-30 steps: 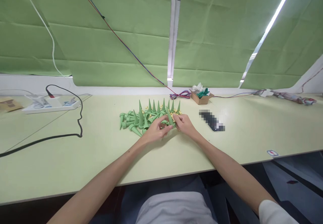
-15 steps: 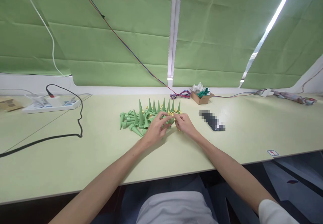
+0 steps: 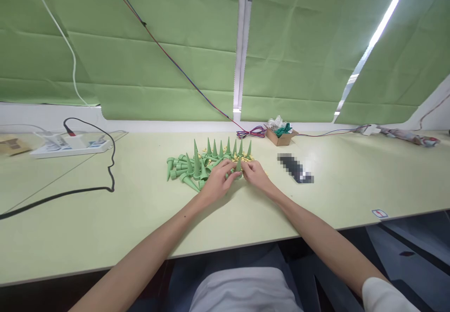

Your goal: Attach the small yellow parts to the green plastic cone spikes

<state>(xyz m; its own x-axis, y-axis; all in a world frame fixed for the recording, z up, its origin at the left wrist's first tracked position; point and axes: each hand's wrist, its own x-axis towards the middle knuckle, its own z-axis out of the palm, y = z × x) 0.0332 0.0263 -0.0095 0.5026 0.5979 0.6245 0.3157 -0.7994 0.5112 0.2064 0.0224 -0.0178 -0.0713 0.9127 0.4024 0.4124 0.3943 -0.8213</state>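
Note:
A green plastic watering spike [image 3: 238,165] stands point-up between my two hands. My left hand [image 3: 220,181] is closed on it, thumb and fingers around its lower part. From the other side, my right hand [image 3: 258,175] has its fingertips curled against the same spike; they partly hide its base. Behind my hands, several green spikes [image 3: 228,146] stand upright in a row, and small yellow plastic pieces [image 3: 245,159] lie at their feet. More green spikes [image 3: 186,167] are heaped to the left, some lying and some upright.
A blurred-out dark phone-like object [image 3: 296,168] lies to the right. Farther back are a small cardboard box [image 3: 281,138] with green and clear material and a coil of red-blue wire [image 3: 251,132]. A power strip [image 3: 72,148] and black cable [image 3: 113,171] occupy the left.
The spike in my hands is now turned upright, its point showing between them. My right fingers have shifted slightly down, and more yellow pieces show behind.

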